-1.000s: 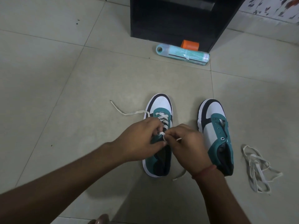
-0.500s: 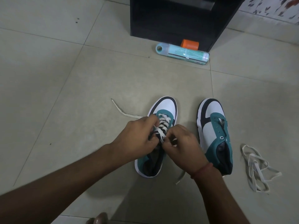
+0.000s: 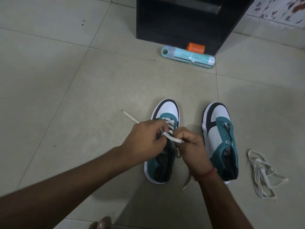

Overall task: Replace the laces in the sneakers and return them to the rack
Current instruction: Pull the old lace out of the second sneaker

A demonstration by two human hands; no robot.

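**Lacing the left-hand sneaker: soft lace, firm shoe**

The black rack (image 3: 181,19) stands at the far edge of the tiled floor (image 3: 66,80), well apart from the work. Against its foot lie a teal tube (image 3: 188,57) and an orange cap (image 3: 195,47).

Two teal, white and black sneakers sit side by side, toes pointing at the rack. The unlaced sneaker (image 3: 219,138) shows bare eyelets; its body looks stiff enough to lift by the heel collar or the sides without folding, and probably light.

The part-laced sneaker (image 3: 165,116) has white crossings over its lower eyelets. Both hands work above its tongue. The left hand (image 3: 145,142) is curled and pinches the lace in use (image 3: 173,139) near an eyelet; the right hand (image 3: 191,146) is curled round the same flat strand, drawn between them. One free end trails left on the floor, another near the right wrist.

A loose lace (image 3: 262,172) lies tangled just beside the unlaced sneaker. Flat, limp and likely to twist, a lace is best taken at its stiff tip for threading.
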